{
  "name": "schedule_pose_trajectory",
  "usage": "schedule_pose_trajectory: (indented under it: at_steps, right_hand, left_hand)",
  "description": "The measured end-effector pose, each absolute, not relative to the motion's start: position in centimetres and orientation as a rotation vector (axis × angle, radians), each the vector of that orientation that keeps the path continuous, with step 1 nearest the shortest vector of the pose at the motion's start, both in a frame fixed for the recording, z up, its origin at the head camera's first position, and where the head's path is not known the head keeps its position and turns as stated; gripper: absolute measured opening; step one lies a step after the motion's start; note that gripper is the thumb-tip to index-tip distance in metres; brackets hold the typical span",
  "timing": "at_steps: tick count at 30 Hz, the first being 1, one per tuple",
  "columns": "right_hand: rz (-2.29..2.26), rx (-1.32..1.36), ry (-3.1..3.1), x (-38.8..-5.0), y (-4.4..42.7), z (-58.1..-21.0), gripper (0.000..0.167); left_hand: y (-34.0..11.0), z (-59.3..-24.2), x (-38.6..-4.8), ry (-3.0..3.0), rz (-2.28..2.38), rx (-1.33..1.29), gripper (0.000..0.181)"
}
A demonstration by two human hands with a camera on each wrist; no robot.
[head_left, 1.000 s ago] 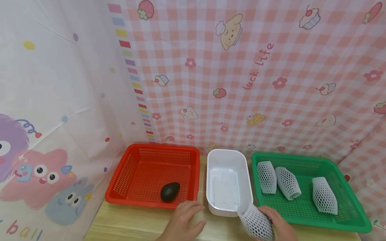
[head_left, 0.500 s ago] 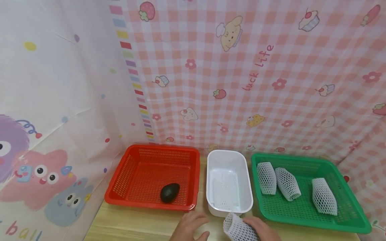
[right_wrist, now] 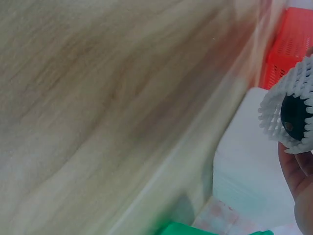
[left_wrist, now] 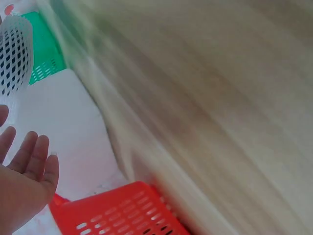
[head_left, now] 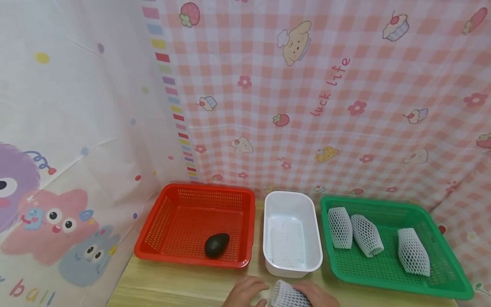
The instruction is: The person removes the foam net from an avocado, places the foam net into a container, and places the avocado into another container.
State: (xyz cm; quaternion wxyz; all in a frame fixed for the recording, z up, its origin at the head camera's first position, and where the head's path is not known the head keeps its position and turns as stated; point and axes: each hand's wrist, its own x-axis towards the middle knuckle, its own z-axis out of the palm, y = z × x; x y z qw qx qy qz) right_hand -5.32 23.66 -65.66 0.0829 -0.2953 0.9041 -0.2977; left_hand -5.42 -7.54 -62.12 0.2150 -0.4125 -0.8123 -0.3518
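My right hand [head_left: 316, 295] grips a white foam net sleeve [head_left: 288, 295] at the lower edge of the head view. Inside its mouth, the right wrist view shows the dark end of an avocado [right_wrist: 292, 117]. Close by on the left, my left hand [head_left: 246, 293] holds nothing. Its fingers [left_wrist: 35, 159] are spread and slightly bent, apart from the sleeve. Another avocado [head_left: 217, 245], bare and dark, lies in the red basket [head_left: 192, 261]. Several sleeved pieces, such as this white net bundle [head_left: 413, 251], lie in the green basket [head_left: 402, 290].
Between the two baskets stands a white plastic tub [head_left: 293, 273] with only its own floor showing. All three containers rest on a wood-grain table [head_left: 180, 283]. A pink checked cloth [head_left: 264, 98] hangs right behind them.
My right hand has brought the net sleeve left and down, away from the green basket and toward my left hand. The left hand has shifted slightly right and down. The containers stay put.
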Motion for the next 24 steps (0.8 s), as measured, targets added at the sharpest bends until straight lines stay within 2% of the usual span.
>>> schedule_pose_trajectory:
  at_steps: [8, 12, 20, 24]
  right_hand:
    - [-0.797, -0.908, 2.595, -5.7, 22.6, -66.1, 0.058]
    - [-0.774, -0.892, 2.579, -5.8, 22.0, -66.1, 0.061]
    - [-0.792, -0.941, 2.6, -4.9, 20.8, -62.0, 0.056]
    - [-0.778, -1.009, 2.626, -4.9, 20.7, -61.4, 0.054]
  left_hand:
    - [-7.6, -63.2, -5.3, -2.411, -1.0, -1.177, 0.027]
    - [-7.7, -63.4, -5.3, -2.51, -0.955, -1.184, 0.022]
    - [-7.1, -63.4, -5.5, -2.654, -1.068, -1.221, 0.015]
    - [-6.9, -63.5, -5.6, -2.67, -1.076, -1.22, 0.014]
